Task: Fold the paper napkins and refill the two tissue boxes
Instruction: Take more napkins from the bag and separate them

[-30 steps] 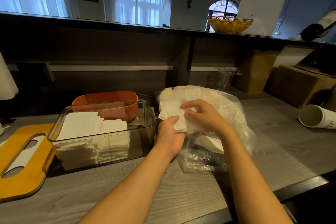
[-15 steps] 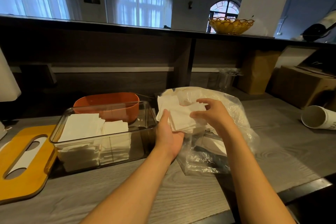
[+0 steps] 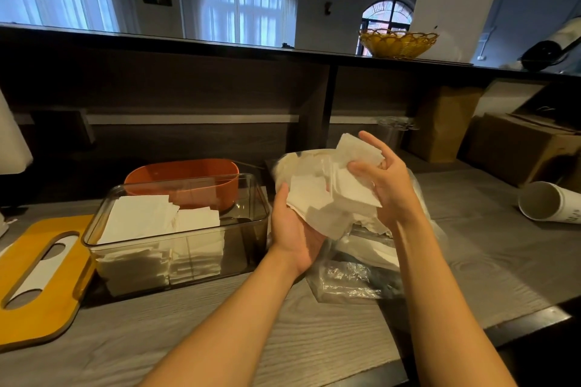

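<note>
A loose bunch of white paper napkins (image 3: 327, 198) is held between both hands above the clear plastic bag (image 3: 355, 273). My left hand (image 3: 295, 232) cups the bunch from below, thumb up along its left edge. My right hand (image 3: 388, 179) grips the upper right napkins, thumb pressed on their face and fingers behind. Left of the hands stands a clear tissue box (image 3: 251, 229) with two stacks of folded napkins (image 3: 147, 220) inside. An orange tissue box (image 3: 182, 179) sits behind it. The yellow slotted lid (image 3: 41, 286) lies flat at far left.
A white paper cup (image 3: 547, 204) lies on its side at right. Cardboard boxes (image 3: 515, 148) and a brown bag (image 3: 443, 122) stand at the back right. A dark raised shelf with a yellow basket (image 3: 397, 44) runs behind the grey wooden counter (image 3: 220, 339).
Both hands have lifted the napkin bunch out of the plastic bag and higher. My right hand moved up and right, pulling the upper napkins away from those in my left palm.
</note>
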Tool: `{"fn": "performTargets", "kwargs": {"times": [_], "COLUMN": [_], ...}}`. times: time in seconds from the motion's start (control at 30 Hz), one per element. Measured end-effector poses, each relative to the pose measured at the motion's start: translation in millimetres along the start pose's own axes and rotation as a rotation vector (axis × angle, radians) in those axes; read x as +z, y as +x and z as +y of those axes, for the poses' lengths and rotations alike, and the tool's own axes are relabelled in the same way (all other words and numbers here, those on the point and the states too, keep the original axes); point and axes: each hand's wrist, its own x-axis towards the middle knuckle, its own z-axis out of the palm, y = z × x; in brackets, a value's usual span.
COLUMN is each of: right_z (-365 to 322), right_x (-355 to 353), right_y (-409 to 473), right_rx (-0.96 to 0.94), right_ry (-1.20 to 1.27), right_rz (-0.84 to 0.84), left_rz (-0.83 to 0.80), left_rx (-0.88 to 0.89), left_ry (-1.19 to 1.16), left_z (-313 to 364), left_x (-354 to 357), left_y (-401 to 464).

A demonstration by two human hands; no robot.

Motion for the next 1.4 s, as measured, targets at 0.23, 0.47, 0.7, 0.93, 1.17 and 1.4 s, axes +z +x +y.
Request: {"fn": "performTargets", "kwargs": {"times": [0.23,0.47,0.7,0.93,1.17,1.4], "right_z": [13.3,20.9,24.8,24.8,23.4,23.2], "right_x": [15.1,13.6,11.9,11.5,19.5,16.4], "right_y": [-0.6,1.8,7.3,7.8,7.0,6.1], "right_rx": [-0.073,-0.067,-0.18,-0.102,0.001,-0.019], "right_ry": [-0.689,-0.847,-0.835,-0.675,-0.622,-0.607], "right_rz": [-0.18,-0.315,-0.241,-0.227,0.16,0.043], "left_rz": [-0.066,-0.059,-0.007,0.063,-0.004,-0.033], "left_rx": [-0.043,-0.028,-0.025,-0.026,-0.037,-0.076], "left_ry": [0.071,0.224,0.21,0.16,0.039,0.125], "left_z": [0.1,-0.2,-0.3,-1.8,1.3,1.9], "left_x": [5.7,10.2,7.4,5.4,6.9,12.2], "left_y": [-6.4,-10.0,-6.7,-2.3,-10.4,-15.8]}}
